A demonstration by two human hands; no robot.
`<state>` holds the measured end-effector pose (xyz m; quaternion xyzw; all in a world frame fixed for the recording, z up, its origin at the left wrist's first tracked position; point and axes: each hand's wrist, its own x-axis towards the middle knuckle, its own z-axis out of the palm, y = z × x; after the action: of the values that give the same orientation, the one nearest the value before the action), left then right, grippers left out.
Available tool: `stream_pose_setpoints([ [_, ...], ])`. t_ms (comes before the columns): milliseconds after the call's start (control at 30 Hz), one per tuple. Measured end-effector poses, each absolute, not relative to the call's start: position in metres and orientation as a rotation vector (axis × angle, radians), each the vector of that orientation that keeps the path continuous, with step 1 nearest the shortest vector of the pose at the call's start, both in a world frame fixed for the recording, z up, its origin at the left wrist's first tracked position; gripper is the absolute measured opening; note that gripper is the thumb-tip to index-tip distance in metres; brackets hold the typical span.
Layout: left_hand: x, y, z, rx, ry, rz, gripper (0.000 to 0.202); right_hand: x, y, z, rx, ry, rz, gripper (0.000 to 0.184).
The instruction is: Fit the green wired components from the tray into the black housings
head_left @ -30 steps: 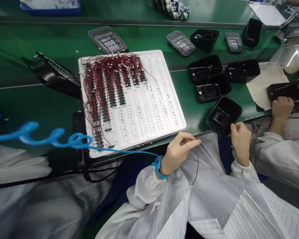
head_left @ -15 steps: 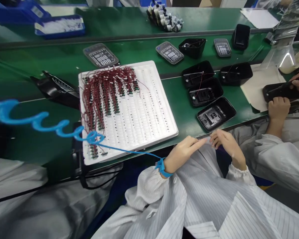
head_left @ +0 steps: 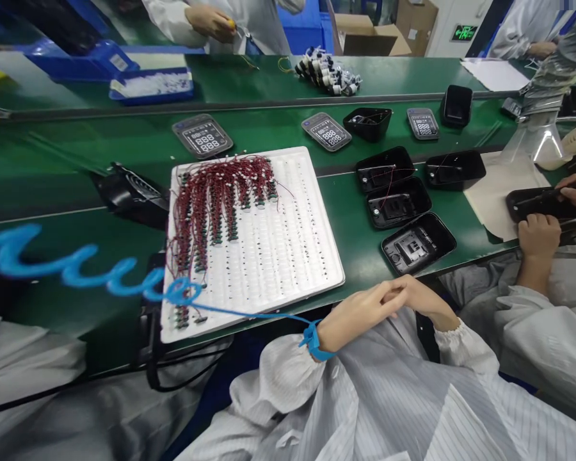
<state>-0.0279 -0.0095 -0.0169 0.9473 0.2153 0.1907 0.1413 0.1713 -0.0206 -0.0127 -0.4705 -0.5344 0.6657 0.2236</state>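
Note:
My left hand [head_left: 360,310] and my right hand [head_left: 425,298] meet fingertip to fingertip over my lap, just below the front edge of the green bench. Both sets of fingers are pressed together; what they hold, if anything, does not show. A blue wrist strap [head_left: 314,339] circles my left wrist. The nearest thing to my hands is an open black housing [head_left: 418,243] lying on the bench just above them. To its left sits a white tray [head_left: 326,282] with several small parts on red wires [head_left: 211,198] in its left half.
More black housings [head_left: 398,202] and display units [head_left: 326,131] lie further back. A blue coiled cord [head_left: 77,272] runs left from my strap. A co-worker's hands [head_left: 537,234] work on a black part at the right. Another person's hand [head_left: 211,19] shows at the back.
My right hand let go of the black housing, which now lies on the bench, and came to my left hand. The red wire in my left hand no longer shows.

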Motion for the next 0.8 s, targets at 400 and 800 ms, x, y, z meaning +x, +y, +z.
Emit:
stream_pose_setpoints([
  [400, -0.033, -0.022, -0.031, 1.576, 0.723, 0.46, 0.025, 0.188, -0.021, -0.004, -1.319, -1.371, 1.847, 0.024],
  [800, -0.012, -0.011, -0.032, 1.554, 0.919, 0.469, 0.041, 0.188, -0.025, 0.02, -1.605, -1.977, 1.083, 0.02],
])
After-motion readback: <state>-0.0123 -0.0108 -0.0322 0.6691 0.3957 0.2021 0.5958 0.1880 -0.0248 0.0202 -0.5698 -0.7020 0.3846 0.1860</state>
